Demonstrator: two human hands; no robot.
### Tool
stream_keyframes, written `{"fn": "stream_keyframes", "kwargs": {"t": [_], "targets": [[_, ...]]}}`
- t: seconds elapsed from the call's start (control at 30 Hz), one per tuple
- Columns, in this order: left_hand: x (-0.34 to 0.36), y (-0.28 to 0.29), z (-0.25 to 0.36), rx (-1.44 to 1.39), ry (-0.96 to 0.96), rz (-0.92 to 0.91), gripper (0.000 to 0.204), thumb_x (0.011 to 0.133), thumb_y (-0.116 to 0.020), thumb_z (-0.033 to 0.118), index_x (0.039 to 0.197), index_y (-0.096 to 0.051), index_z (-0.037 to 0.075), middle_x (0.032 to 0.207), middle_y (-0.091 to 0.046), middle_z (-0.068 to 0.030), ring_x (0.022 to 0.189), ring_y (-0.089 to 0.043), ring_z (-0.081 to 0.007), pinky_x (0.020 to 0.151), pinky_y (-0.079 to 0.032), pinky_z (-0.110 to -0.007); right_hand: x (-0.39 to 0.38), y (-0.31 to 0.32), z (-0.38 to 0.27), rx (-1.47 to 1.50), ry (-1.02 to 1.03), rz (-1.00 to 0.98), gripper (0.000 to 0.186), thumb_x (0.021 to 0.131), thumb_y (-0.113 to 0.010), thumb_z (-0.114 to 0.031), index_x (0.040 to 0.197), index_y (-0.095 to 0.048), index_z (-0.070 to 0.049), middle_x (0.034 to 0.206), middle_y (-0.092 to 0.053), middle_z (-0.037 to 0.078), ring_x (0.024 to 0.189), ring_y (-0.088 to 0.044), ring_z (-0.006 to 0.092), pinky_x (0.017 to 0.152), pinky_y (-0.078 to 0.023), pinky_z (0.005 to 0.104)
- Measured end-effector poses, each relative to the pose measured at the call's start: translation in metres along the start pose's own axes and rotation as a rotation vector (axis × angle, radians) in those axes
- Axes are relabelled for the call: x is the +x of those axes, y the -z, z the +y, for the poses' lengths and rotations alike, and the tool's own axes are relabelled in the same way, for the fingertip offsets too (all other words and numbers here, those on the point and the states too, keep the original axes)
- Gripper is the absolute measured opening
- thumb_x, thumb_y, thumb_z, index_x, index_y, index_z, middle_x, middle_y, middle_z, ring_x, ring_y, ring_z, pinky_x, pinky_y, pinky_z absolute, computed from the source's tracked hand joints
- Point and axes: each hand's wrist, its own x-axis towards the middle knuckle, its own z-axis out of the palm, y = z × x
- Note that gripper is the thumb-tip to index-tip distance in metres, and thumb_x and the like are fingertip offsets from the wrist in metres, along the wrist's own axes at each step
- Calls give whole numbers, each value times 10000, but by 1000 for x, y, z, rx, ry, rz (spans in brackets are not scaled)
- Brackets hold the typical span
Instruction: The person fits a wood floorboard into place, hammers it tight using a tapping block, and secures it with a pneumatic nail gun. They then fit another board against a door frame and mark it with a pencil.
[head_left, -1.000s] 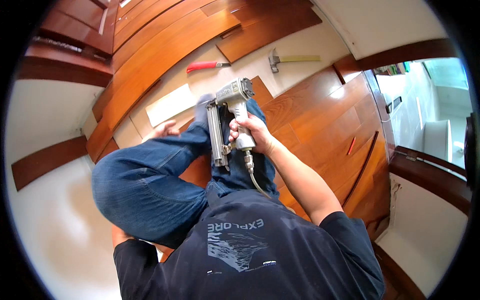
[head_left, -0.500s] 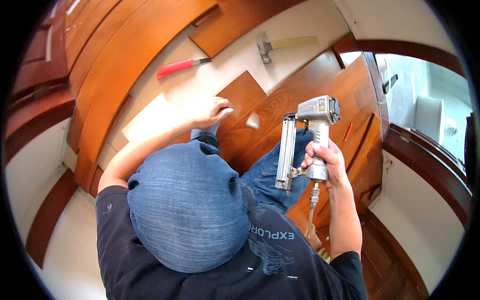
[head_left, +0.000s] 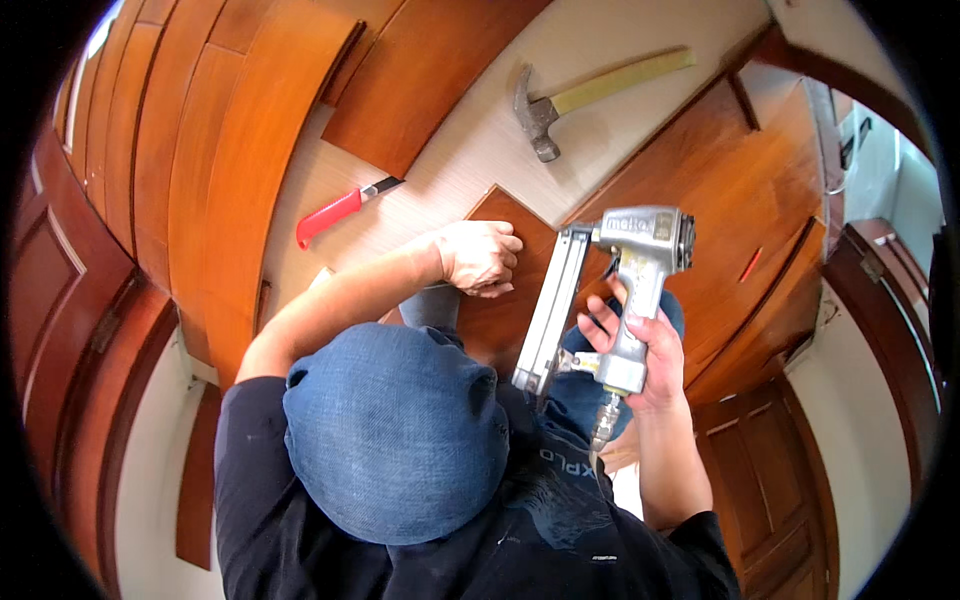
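My right hand [head_left: 657, 352] holds a silver nail gun [head_left: 636, 310] by its grip, with some fingers loosely spread beside it. The gun's long magazine slants down on the left, and an air hose fitting hangs from the grip's bottom. Above a reddish-brown floorboard [head_left: 505, 212], beside my grey-socked foot, my left hand [head_left: 482, 258] is closed with its fingers curled. Whatever may be inside the fingers is hidden. A red-handled utility knife [head_left: 335, 215] lies up and left of that hand. Farther off rests a claw hammer [head_left: 540, 118] with a yellowish handle.
Loose wooden boards [head_left: 270, 130] lie along the left, and another board [head_left: 430, 75] lies at the far side on the pale underlay [head_left: 470, 140]. Fitted floorboards [head_left: 720, 190] spread to the right, with a thin red stick [head_left: 751, 264] on them. A wooden door [head_left: 765, 460] stands lower right.
My left hand has curled tighter and shifted slightly right and down in view. The nail gun tilts more, and my right fingers have loosened. A small pale piece near my left hand no longer shows.
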Motion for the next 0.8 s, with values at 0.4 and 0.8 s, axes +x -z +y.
{"fn": "stream_keyframes", "kwargs": {"t": [0.4, 0.8], "targets": [[20, 17, 31, -57, 50, 67, 260, 847, -725, 371, 940, -754, 131, 958, -721, -3, 989, -667, -181, 920, -496, -354, 33, -25, -18, 36, -191, -124, 724, 955, -607, -69, 1601, -285, -14, 1665, -379, 194, 781, -650, 172, 778, -614, 428], [20, 5, 38, -142, 43, 144, 202, 846, -711, 360, 844, -743, 160, 855, -703, 28, 927, -634, -189, 873, -474, -348, 39, -46, -32, -87, -274, -50, 580, 981, -613, -70, 1514, -411, 43, 1555, -501, 198, 748, -655, 142, 757, -631, 417]]}}
